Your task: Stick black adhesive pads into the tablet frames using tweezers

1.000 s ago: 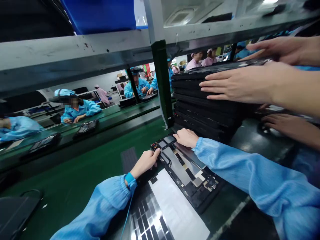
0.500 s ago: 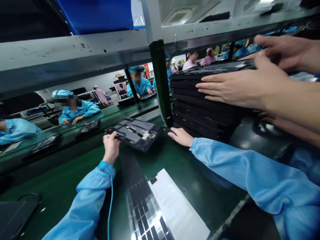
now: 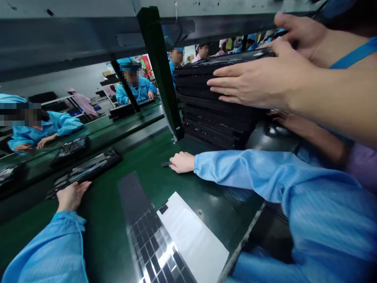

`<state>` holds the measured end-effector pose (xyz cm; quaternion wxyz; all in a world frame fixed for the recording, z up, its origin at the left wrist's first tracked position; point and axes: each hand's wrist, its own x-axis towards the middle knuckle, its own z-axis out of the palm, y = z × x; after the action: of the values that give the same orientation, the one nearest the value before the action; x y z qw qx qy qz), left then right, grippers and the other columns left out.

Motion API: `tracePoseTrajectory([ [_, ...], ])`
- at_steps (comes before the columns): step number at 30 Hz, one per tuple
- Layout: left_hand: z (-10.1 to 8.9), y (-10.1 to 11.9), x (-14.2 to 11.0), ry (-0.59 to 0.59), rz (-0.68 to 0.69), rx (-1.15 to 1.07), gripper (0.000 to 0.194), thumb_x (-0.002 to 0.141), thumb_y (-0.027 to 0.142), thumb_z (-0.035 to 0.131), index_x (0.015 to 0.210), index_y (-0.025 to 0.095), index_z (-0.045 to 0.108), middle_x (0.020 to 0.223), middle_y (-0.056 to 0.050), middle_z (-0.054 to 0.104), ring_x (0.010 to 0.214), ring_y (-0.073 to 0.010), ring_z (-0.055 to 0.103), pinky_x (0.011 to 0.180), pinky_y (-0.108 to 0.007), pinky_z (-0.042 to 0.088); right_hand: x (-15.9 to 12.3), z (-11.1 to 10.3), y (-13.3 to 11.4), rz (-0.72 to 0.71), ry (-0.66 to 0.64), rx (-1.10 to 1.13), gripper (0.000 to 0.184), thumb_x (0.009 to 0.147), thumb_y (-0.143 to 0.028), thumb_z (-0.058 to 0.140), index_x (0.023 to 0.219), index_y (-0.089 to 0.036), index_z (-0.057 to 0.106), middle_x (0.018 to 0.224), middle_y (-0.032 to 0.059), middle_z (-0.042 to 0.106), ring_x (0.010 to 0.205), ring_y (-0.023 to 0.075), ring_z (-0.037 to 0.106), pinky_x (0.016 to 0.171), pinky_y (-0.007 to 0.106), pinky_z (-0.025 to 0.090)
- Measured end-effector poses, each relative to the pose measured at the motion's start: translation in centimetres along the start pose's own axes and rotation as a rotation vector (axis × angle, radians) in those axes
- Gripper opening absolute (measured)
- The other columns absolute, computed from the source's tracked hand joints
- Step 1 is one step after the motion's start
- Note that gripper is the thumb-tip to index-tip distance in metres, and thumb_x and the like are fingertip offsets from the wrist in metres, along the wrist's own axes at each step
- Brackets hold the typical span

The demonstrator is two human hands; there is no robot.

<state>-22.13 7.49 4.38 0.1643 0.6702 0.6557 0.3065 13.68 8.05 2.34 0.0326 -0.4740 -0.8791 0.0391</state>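
Observation:
My left hand (image 3: pixel 72 194) is at the near end of a flat black electronic device (image 3: pixel 88 169) with grey inner parts exposed, gripping its edge. This device lies tilted along the raised strip on the left. Over the green bench, my right hand (image 3: pixel 183 162) is closed on a small dark stick-like piece (image 3: pixel 167 164), whose kind I cannot make out. Below and between my hands lies a sheet of black rectangular stickers (image 3: pixel 159 239), partly peeled, its shiny backing showing. Beside it is a white paper strip (image 3: pixel 194 236) with a small black patch at its top corner.
Another person's hands (image 3: pixel 259 78) rest at a tall stack of black flat devices (image 3: pixel 215 114) on the right. A green post (image 3: pixel 160 74) stands by the stack, under a low shelf (image 3: pixel 73 43). More devices (image 3: pixel 70 149) lie along the line, with people in blue across it.
My left hand has carried the device left and down onto the strip. My right hand, still around the small dark piece, is further left in view. The view has shifted to the right.

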Motion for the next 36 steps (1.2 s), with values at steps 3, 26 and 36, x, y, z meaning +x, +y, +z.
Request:
tracePoseTrajectory([
  [3,0.3,0.7,0.3,0.157,-0.104,-0.023,0.020,0.087,0.020,0.027,0.068,0.018,0.032,0.058,0.000,0.046,0.052,-0.0114,0.049,0.051,-0.027,0.042,1.6,0.1,-0.7,-0.039,0.024,-0.015,0.033,0.085,-0.032,0.035,0.098,-0.013,0.058,0.097,0.0156,0.063,0.092,0.0292,0.061,0.073,0.039,0.045],
  [26,9.5,8.5,-7.2,-0.358,0.417,0.294,0.034,0.087,0.042,0.032,0.066,0.018,0.041,0.060,0.001,0.045,0.056,-0.0137,0.046,0.056,-0.026,0.035,3.0,1.5,-1.0,-0.139,0.118,0.001,0.028,0.085,-0.031,0.036,0.099,-0.018,0.056,0.098,0.0104,0.064,0.087,0.0267,0.061,0.070,0.037,0.044],
  [36,9.5,8.5,-7.3,-0.356,0.413,0.297,0.034,0.087,0.043,0.032,0.066,0.018,0.041,0.059,0.001,0.046,0.055,-0.0136,0.046,0.056,-0.026,0.034,3.0,1.5,-0.9,-0.146,0.106,-0.006,0.026,0.086,-0.032,0.035,0.099,-0.018,0.054,0.099,0.0105,0.064,0.087,0.0252,0.061,0.070,0.036,0.044],
])
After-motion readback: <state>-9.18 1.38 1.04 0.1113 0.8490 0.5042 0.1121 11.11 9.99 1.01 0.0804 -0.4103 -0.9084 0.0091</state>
